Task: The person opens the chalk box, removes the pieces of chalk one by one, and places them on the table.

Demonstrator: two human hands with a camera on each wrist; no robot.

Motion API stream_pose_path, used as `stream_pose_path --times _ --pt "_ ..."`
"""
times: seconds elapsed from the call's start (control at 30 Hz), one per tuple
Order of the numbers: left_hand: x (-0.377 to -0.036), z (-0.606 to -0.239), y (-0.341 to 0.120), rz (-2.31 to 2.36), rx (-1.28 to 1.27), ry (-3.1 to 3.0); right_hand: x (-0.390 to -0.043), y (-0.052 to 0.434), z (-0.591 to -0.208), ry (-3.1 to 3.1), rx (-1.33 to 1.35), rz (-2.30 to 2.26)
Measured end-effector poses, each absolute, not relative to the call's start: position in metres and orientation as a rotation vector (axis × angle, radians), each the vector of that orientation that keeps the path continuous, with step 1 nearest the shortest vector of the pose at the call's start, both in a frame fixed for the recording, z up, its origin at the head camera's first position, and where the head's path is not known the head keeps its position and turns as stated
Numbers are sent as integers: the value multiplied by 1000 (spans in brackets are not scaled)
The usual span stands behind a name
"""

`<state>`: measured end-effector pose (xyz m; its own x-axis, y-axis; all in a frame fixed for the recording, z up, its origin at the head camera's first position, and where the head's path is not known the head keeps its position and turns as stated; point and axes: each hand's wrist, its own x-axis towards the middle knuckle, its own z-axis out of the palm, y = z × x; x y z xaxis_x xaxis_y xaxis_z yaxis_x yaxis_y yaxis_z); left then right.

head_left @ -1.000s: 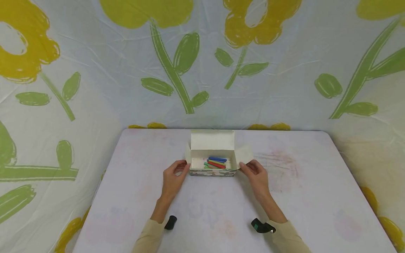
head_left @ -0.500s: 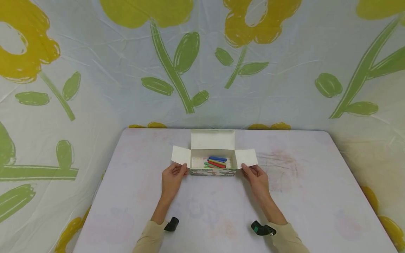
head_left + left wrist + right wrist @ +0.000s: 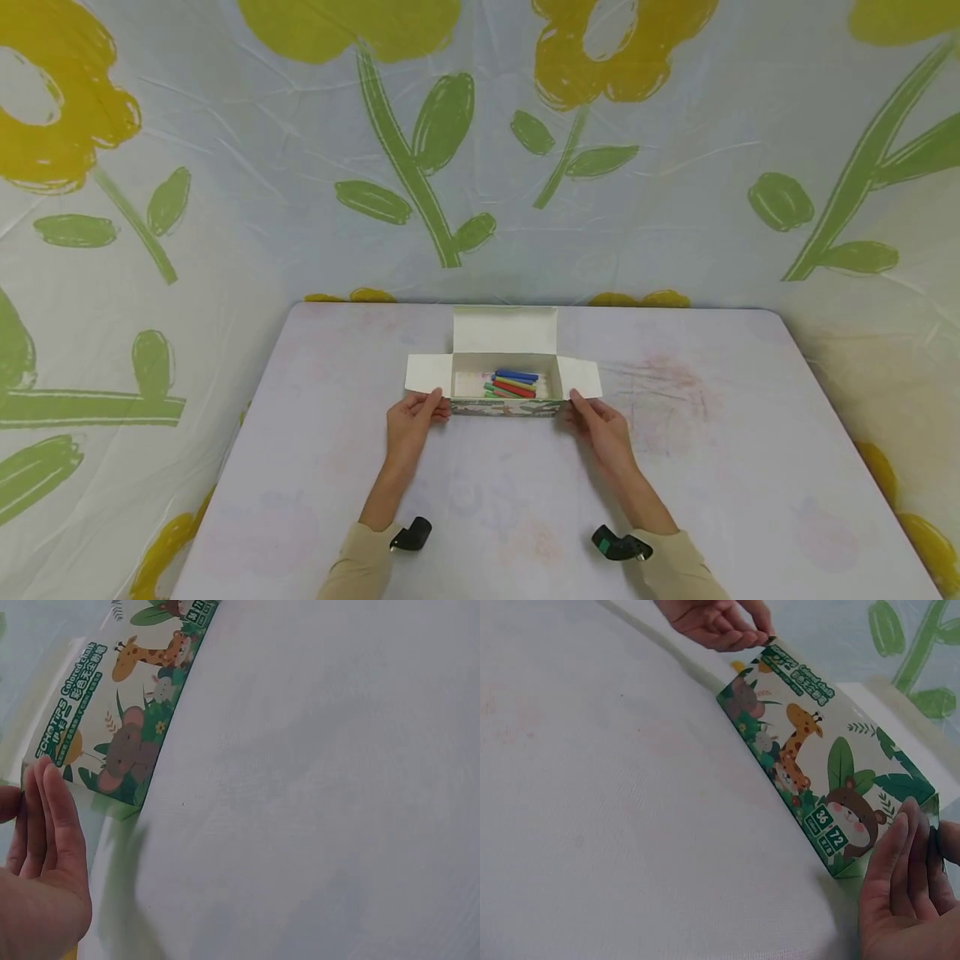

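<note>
Left hand [image 3: 408, 417] pinched on left side flap [image 3: 428, 373], right hand [image 3: 600, 422] pinched on right side flap [image 3: 581, 377] of chalk box [image 3: 505, 407], at table [image 3: 750, 467] centre. Lid [image 3: 505, 330] already opened, flaps spread; coloured chalks [image 3: 512, 384] still inside, none taken out.

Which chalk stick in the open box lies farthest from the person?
The blue chalk stick. It lies at the back of the box, nearest the raised lid, beyond the yellow, red and green sticks.
</note>
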<state>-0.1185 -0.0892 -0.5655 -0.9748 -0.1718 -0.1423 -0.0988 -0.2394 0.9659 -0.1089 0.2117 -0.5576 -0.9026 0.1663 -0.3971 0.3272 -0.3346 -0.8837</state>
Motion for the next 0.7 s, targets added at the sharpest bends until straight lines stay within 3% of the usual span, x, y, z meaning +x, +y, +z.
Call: stream_pose_path --times 0.7 --pt "-120 -572 -84 -2817 559 -1631 -112 217 -555 1065 605 -2408"
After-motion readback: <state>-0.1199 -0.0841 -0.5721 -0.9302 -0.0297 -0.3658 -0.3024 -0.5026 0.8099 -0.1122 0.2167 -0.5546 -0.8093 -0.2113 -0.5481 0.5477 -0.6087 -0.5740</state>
